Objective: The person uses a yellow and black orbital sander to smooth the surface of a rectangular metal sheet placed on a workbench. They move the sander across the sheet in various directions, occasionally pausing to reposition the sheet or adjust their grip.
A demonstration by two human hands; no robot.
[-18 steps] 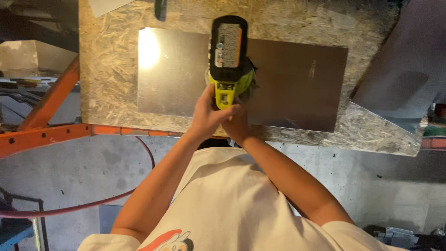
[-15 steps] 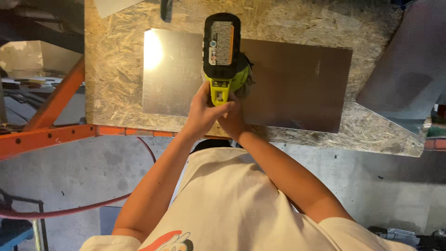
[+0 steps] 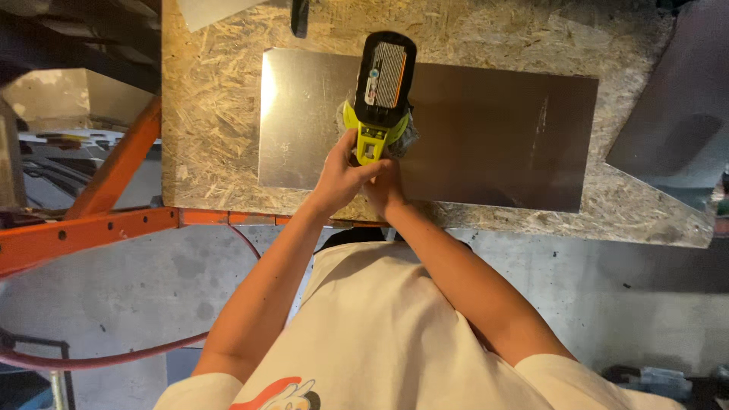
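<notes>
The cordless power tool (image 3: 379,97), lime-green body with a black battery pack on top, stands upright on the metal sheet (image 3: 486,137), roughly at the sheet's middle and a bit toward the near edge. The camera looks straight down on the battery, so the business end of the tool is hidden underneath and you can't tell what it's doing to the sheet.

Both hands are on the green handle. The left hand (image 3: 342,176) has its fingers curled tight around the grip from the left side. The right hand (image 3: 386,186) is tucked in just beside it, also wrapped on the handle, though most of its fingers are hidden behind the left hand, so how tightly it's closed is hard to call. Both forearms run from the sheet's near edge back to a white T-shirt (image 3: 380,334) with a red print.

The metal sheet is a plain dull-grey rectangle lying flat on a chipboard worktop (image 3: 213,137), with a bright glare spot at its left end. Off the sheet's right end, a second darker sheet (image 3: 676,129) overhangs the board's corner. Beyond the sheet's far edge there's a small dark object (image 3: 299,17) and a pale sheet corner (image 3: 209,11). Left of the board, an orange steel frame (image 3: 91,228) slopes down, with a grey concrete floor (image 3: 152,288) below.
</notes>
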